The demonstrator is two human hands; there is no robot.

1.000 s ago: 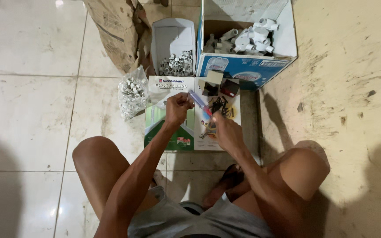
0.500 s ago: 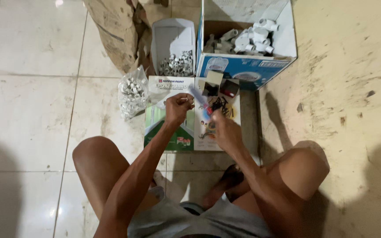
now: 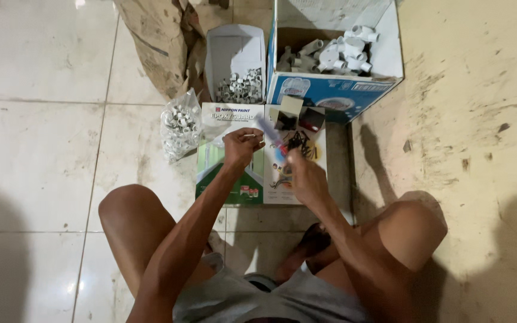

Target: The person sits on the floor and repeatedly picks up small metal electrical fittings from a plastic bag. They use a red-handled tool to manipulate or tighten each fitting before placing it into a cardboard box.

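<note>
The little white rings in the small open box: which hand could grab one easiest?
Probably the left hand. It is closer to the small open box of white rings, just below it. The right hand sits further right and holds a thin tool.

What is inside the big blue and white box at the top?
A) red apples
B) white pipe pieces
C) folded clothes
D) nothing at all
B: the blue and white box stands open on the floor beyond the person's hands, and it holds a heap of white pipe pieces, elbows and short bends piled together.
</note>
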